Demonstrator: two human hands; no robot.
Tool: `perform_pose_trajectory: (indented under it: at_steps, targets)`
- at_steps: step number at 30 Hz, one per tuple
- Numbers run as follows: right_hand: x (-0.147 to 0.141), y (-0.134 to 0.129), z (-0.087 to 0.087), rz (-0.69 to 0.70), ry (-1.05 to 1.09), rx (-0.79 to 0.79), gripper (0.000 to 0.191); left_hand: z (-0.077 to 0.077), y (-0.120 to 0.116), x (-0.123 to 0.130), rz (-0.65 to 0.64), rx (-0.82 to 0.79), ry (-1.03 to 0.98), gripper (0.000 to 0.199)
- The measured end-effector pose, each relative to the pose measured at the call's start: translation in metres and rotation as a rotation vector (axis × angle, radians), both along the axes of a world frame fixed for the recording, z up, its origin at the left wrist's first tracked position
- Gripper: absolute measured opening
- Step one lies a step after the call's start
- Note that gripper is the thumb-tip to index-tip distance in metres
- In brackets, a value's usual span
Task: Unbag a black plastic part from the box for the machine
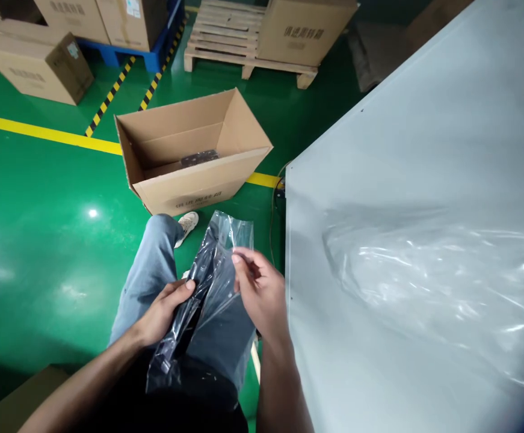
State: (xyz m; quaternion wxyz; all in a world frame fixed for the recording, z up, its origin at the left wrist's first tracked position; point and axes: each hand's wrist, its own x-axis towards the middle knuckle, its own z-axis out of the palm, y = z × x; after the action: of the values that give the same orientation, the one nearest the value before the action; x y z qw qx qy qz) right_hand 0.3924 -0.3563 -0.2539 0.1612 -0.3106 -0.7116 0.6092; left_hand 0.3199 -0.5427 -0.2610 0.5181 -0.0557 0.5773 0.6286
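Observation:
A clear plastic bag (pixel 225 307) lies slanted over my lap, with a long dark object (pixel 202 270) inside along its left side. My left hand (pixel 165 307) is closed round the bag and the dark object, thumb on top. At the bag's upper right, my right hand (pixel 259 285) pinches the loose film between thumb and index finger. What the dark object is cannot be made out through the shiny film.
An open cardboard box (pixel 203 186) stands on the green floor ahead, a plastic-wrapped item (pixel 199 158) inside. To the right is a grey-white table (pixel 325 355) bearing clear plastic bags (pixel 433 270). Farther back are a wooden pallet (pixel 225 36), a blue pallet (pixel 153 57) and closed cartons (pixel 33 63).

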Motion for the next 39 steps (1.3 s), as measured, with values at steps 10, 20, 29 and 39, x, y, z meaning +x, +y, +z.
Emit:
perform_pose_trajectory:
  at_steps: [10, 20, 29, 39]
  targets:
    - [0.009, 0.004, 0.008, 0.01, -0.022, -0.104, 0.025, -0.012, -0.014, 0.001, -0.142, 0.125, -0.121, 0.074]
    - [0.015, -0.024, 0.027, 0.073, 0.202, -0.606, 0.026, -0.025, 0.005, -0.007, -0.106, 0.355, -0.049, 0.066]
    - [0.016, -0.034, 0.026, 0.021, 0.132, -0.535, 0.032, -0.003, 0.036, -0.002, -0.094, 0.205, 0.563, 0.052]
    - [0.022, -0.033, 0.024, -0.023, 0.159, -0.629, 0.025, -0.005, 0.037, 0.005, 0.101, -0.035, 0.675, 0.035]
